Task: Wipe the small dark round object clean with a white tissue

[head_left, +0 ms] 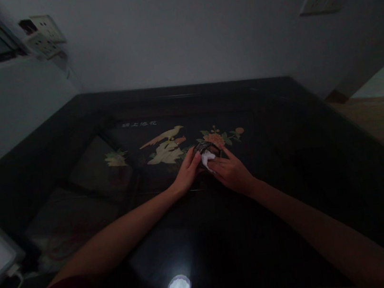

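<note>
By the orange flower [213,138], your left hand [186,171] grips a dark object [200,147]; your right hand [232,171] clasps white tissue [207,157].

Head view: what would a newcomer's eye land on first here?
Probably the white wad in the right hand, against the dark rounded object that the left hand grips, mid-picture. Next, the pale bird design on the dark tabletop, beyond the left hand, and a bright round spot near the bottom edge.

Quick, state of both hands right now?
Left hand: closed on a dark round object.
Right hand: holding a white wad against that object.
</note>
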`<control>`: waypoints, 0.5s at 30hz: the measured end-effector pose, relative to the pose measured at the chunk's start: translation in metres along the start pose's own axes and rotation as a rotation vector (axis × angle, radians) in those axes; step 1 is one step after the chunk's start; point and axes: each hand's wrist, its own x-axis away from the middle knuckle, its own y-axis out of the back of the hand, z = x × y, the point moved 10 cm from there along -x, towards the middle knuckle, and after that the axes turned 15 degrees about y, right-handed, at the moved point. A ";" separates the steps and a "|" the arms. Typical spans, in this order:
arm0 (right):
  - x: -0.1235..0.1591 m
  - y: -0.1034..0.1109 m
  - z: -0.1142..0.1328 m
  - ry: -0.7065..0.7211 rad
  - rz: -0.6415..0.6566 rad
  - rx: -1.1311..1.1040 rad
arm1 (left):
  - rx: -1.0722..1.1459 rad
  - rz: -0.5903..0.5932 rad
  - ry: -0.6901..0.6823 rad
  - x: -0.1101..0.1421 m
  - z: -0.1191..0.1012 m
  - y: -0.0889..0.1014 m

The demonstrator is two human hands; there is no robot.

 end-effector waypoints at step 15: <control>0.003 -0.007 -0.006 -0.163 0.070 0.194 | 0.013 -0.033 -0.023 0.001 -0.006 -0.003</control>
